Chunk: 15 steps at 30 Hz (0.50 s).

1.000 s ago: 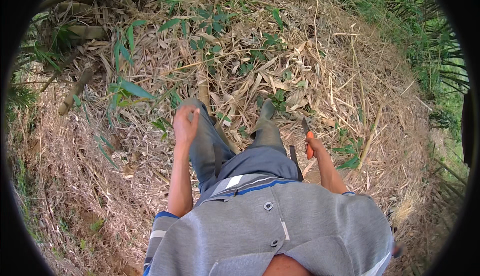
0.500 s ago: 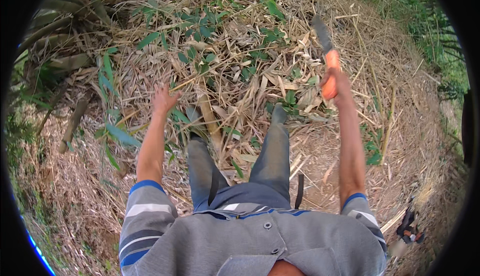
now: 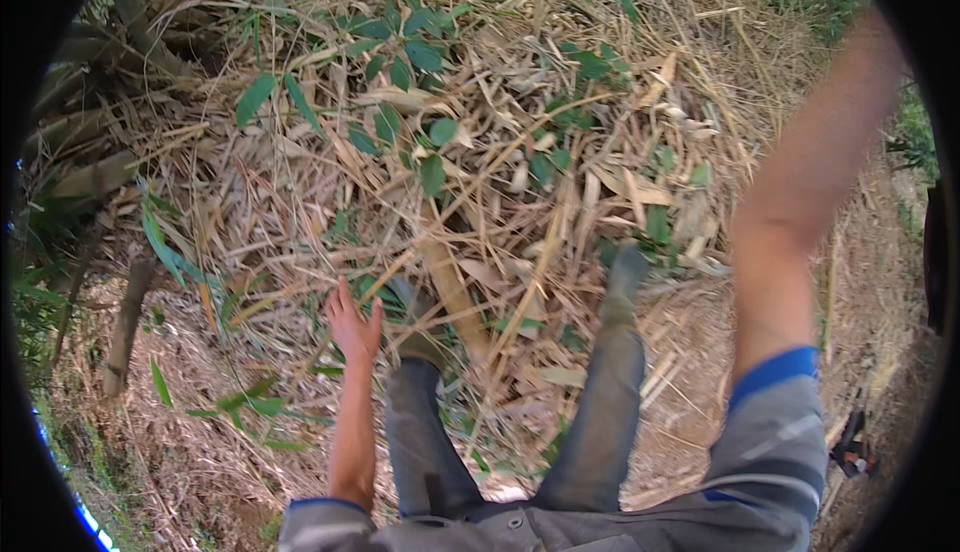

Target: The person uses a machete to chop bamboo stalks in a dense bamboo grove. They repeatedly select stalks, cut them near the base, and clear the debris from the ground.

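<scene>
My left hand (image 3: 355,324) is held out low over the dry leaves, fingers spread, holding nothing. Close beside it, between my boots, a short brown bamboo stump (image 3: 452,287) leans out of the litter. Thin dry stalks (image 3: 545,262) cross around it. My right arm (image 3: 815,167) is raised high toward the upper right, blurred by motion. Its hand lies beyond the dark rim of the picture, and the orange-handled machete is hidden with it.
My boots (image 3: 628,270) stand in deep dry bamboo leaves (image 3: 480,132) with green-leaved sprigs (image 3: 425,57) among them. Thick bamboo stems (image 3: 95,177) crowd the upper left, and a cut stub (image 3: 125,337) stands below them. A small dark object (image 3: 850,447) lies at the lower right.
My right arm has swung up to the right, taking the machete out of view. My left hand sits lower in the picture, still spread. The whole view has shifted.
</scene>
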Available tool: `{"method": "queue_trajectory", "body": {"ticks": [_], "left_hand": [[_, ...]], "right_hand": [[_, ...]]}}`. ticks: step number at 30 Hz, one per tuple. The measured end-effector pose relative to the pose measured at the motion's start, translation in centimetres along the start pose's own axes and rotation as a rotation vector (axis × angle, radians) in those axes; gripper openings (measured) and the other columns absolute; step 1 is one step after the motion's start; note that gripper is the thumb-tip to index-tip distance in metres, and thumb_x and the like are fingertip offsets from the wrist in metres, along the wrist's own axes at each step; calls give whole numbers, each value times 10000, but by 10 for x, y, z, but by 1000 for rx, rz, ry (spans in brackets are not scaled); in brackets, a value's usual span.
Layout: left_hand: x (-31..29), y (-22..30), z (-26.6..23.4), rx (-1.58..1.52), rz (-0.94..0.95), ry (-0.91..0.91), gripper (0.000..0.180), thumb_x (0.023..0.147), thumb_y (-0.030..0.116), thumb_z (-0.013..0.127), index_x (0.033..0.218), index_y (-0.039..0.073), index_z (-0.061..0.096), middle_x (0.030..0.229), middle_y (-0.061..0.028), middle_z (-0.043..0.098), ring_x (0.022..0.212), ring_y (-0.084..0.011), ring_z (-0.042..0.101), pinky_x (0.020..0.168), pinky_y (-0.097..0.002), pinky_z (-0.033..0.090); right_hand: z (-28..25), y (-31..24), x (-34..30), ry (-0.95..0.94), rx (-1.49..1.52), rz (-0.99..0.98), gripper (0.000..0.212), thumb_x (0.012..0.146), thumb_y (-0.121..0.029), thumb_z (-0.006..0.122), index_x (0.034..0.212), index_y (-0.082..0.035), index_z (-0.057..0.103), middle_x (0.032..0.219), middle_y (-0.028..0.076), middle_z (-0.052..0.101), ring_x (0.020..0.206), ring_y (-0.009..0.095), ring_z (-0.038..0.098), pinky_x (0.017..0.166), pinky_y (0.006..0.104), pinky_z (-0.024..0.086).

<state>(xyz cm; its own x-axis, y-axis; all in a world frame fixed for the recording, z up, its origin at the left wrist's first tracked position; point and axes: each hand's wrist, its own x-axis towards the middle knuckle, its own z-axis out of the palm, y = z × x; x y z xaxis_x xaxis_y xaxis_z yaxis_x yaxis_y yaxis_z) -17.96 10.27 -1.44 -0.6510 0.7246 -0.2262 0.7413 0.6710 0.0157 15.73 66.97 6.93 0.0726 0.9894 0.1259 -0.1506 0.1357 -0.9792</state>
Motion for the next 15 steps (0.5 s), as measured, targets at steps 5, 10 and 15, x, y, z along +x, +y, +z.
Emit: {"method": "queue_trajectory", "body": {"ticks": [5, 10, 15], "left_hand": [[-2, 12, -15, -14, -17, 45, 712, 730, 275, 676, 1327, 47, 362, 1221, -216, 448, 1135, -392, 398, 935, -472, 359], [-82, -14, 6, -32, -151, -115, 754, 730, 273, 671, 1355, 50, 312, 1246, -234, 421, 1156, -400, 381, 969, -471, 317], [-94, -11, 44, -10, -159, -16, 779, 768, 370, 620, 1386, 60, 261, 1345, -242, 321, 1245, -414, 288, 1023, -522, 218]], "right_hand": [[32, 275, -249, -347, -416, 932, 247, 814, -256, 581, 897, -25, 557, 700, 79, 586, 618, 166, 573, 595, 318, 482], [15, 176, -243, -205, -378, 756, 288, 788, -248, 636, 934, -13, 555, 687, 69, 586, 571, 157, 569, 535, 298, 479], [-2, 51, -74, -136, -276, 49, 259, 798, -295, 624, 800, -36, 611, 634, 42, 592, 538, 132, 568, 505, 268, 446]]}}
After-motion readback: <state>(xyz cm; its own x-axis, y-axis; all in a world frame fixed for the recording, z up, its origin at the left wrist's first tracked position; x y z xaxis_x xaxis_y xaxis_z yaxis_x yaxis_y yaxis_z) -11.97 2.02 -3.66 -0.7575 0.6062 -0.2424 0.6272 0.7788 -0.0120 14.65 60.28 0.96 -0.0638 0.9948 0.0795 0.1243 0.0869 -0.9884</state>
